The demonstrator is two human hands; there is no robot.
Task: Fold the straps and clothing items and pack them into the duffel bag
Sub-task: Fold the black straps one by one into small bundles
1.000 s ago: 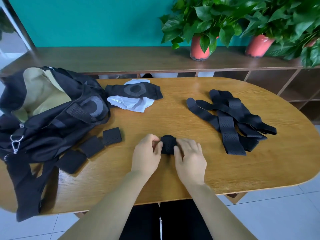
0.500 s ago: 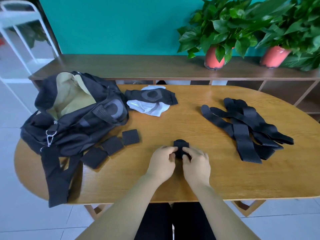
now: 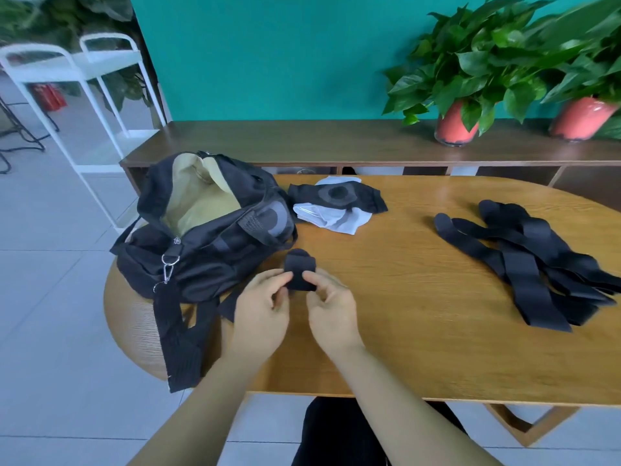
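Observation:
A small folded black strap (image 3: 300,270) is held above the wooden table (image 3: 420,297), close to the black duffel bag (image 3: 201,237). My left hand (image 3: 260,314) and my right hand (image 3: 331,314) both pinch its lower edge with thumb and fingers. The bag lies open at the table's left end, showing a tan lining. A pile of several unfolded black straps (image 3: 524,260) lies at the right. A black garment (image 3: 339,196) rests on a white one (image 3: 331,220) behind the bag. My hands hide most of the folded pieces seen earlier beside the bag.
The bag's shoulder strap (image 3: 178,334) hangs over the table's left front edge. A dark wooden shelf (image 3: 336,142) with two potted plants (image 3: 470,82) runs behind the table. A white metal rack (image 3: 84,95) stands on the tiled floor at the left.
Both hands lifted the folded strap off the table and carried it left toward the duffel bag. The view has swung to the left.

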